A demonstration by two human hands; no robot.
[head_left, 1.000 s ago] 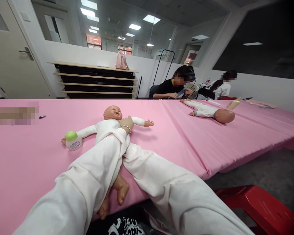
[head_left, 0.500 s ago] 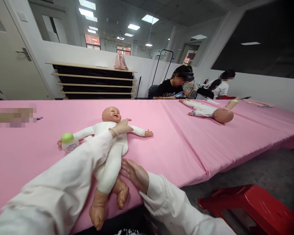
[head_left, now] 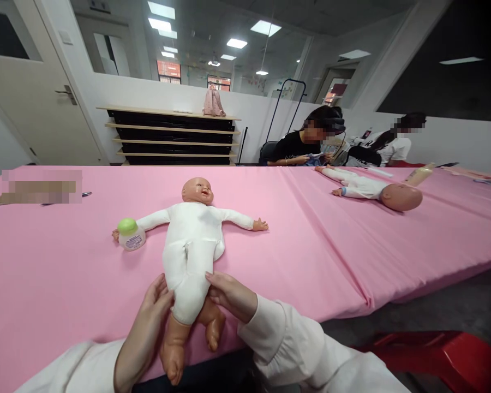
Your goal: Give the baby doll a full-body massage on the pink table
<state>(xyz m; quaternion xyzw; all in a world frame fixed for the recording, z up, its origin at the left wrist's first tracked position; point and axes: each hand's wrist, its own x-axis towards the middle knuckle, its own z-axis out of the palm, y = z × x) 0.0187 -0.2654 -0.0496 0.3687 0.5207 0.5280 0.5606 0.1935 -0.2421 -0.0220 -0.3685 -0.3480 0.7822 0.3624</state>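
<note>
A baby doll with a white cloth body lies on its back, head away from me and arms spread wide. Its bare brown feet point towards me at the table's near edge. At the leg on the left, my left hand is closed against the cloth, fingers along its outer side. My right hand grips the other leg, thumb on top and fingers partly hidden beneath. Beside the doll's hand on the left stands a clear bottle with a green lid.
A pink cloth covers the table. Farther right lie a second doll and a pale yellow bottle. Two people sit beyond the table. A red stool stands at the lower right; a blurred flat item lies far left.
My left hand has come back from the doll's chest to its leg. My right hand has closed on the other leg. The view has shifted slightly left.
</note>
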